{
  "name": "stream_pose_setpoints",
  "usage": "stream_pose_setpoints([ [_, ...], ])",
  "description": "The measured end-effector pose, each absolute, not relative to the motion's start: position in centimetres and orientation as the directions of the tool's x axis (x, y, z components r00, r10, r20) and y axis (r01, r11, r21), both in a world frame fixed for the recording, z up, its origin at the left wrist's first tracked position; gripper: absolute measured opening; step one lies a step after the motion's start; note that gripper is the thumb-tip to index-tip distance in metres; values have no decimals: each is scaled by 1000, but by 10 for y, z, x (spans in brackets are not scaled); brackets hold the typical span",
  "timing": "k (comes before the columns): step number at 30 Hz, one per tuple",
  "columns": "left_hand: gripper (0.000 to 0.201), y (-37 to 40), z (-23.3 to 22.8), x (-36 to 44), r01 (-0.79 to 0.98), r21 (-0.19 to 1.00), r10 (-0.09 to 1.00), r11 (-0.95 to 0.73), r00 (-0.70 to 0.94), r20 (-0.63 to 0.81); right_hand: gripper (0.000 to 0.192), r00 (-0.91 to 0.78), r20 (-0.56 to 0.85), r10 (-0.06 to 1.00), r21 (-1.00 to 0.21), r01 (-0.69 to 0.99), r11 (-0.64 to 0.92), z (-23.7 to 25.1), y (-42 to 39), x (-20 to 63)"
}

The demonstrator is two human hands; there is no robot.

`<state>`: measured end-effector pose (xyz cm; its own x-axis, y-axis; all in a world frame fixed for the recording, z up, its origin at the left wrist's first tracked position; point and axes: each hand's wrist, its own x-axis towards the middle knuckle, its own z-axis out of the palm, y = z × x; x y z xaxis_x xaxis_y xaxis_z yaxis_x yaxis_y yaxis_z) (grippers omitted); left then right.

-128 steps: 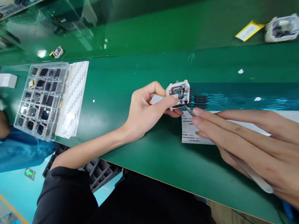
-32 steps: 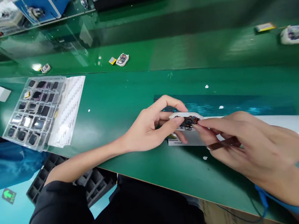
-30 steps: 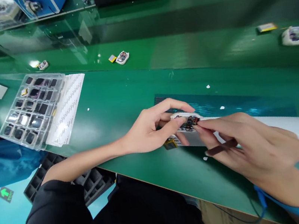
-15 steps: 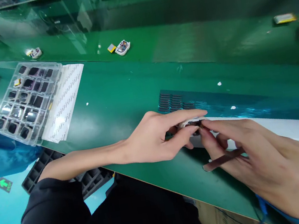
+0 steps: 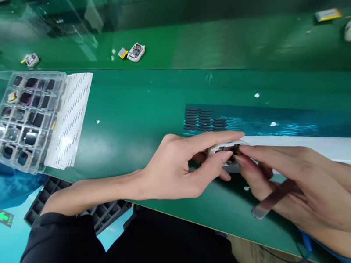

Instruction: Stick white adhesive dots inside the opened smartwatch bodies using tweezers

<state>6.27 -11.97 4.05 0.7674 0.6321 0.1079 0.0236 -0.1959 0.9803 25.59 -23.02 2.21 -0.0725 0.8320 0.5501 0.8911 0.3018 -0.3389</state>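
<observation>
The left hand (image 5: pixel 179 166) held a small white case (image 5: pixel 224 146) between thumb and fingers. Beside that thumb, the right hand (image 5: pixel 306 182) brought two fingertips (image 5: pixel 244 151) together at the case, anything pinched hidden, with a metal tool (image 5: pixel 271 202) gripped below them. The case looked light and stiff, its insides (image 5: pixel 233 149) fragile; the rim (image 5: pixel 231 144) seemed the safest hold.

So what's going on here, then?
A person's left hand holds a small white plastic casing with dark electronics inside. The right hand has finger and thumb at the casing's right-hand end, a flat silver metal tool tucked in that hand; exactly what those fingertips touch is hard to see. Beyond lies a translucent blue strip bearing small black pieces; off left sits a clear plastic compartment tray.
</observation>
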Motion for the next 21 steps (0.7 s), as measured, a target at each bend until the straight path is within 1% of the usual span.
stream_pose_setpoints([
  [2,33,-120,39,62,33,976,635,-214,764,114,84,-119,578,807,-269,906,326,24,-231,256],
  [5,33,-122,35,60,42,958,635,-285,757,156,89,-168,546,821,-217,918,332,28,-233,256],
  [9,32,-124,31,59,73,879,636,-471,719,281,86,-208,510,835,-207,912,353,28,-237,257],
  [11,32,-124,32,59,78,862,632,-500,714,302,78,-224,504,834,-216,902,373,30,-234,257],
  [12,32,-123,34,59,82,880,641,-468,716,275,73,-226,498,837,-227,898,377,31,-231,257],
  [13,31,-122,36,60,92,911,659,-402,720,218,67,-222,498,838,-240,894,379,32,-228,257],
  [15,29,-119,40,61,114,972,696,-206,715,64,58,-197,508,838,-284,881,379,34,-222,258],
  [17,24,-116,43,62,112,993,713,-36,699,-54,57,-173,549,818,-318,861,396,35,-218,258],
  [19,20,-114,44,62,99,995,718,32,690,-92,59,-146,544,826,-344,859,379,34,-216,260],
  [21,18,-113,42,63,108,994,712,28,696,-95,55,-119,515,849,-371,862,346,33,-216,261],
])
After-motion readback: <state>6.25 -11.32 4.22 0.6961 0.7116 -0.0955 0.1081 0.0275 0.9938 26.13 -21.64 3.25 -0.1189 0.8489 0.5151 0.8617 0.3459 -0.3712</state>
